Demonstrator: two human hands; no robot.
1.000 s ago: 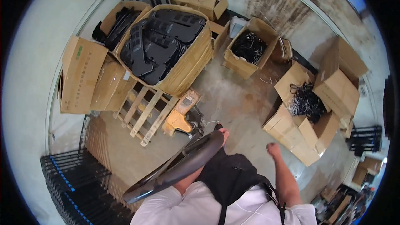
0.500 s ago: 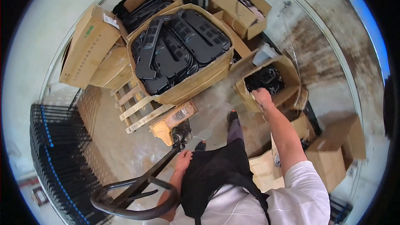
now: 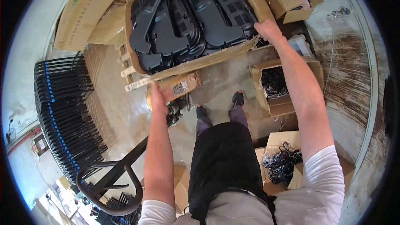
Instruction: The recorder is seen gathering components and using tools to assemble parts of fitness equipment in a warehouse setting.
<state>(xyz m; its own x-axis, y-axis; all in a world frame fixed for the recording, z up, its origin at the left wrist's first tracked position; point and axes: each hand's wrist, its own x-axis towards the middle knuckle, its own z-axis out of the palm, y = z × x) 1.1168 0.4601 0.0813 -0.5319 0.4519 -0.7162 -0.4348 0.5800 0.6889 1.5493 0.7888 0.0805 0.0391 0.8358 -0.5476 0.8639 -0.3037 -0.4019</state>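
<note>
The large open cardboard box (image 3: 212,59) stands from 11 to 1 o'clock, its upper part cut off by the picture, so I cannot tell its long axis; the near rim slants from 8 up toward 2 o'clock. Inside lie black plastic panels (image 3: 223,12), the rightmost with its long axis from 11 to 5 o'clock, a narrow one at the left running from 1 to 7. The right hand (image 3: 268,31) is at the box's right corner, fingers curled beside that panel's end; whether its grip is clamped on anything I cannot tell. The left hand (image 3: 159,98), blurred, has its grip apart, fingers toward 12 o'clock near the rim's left end, over the orange pallet jack (image 3: 189,84)
</note>
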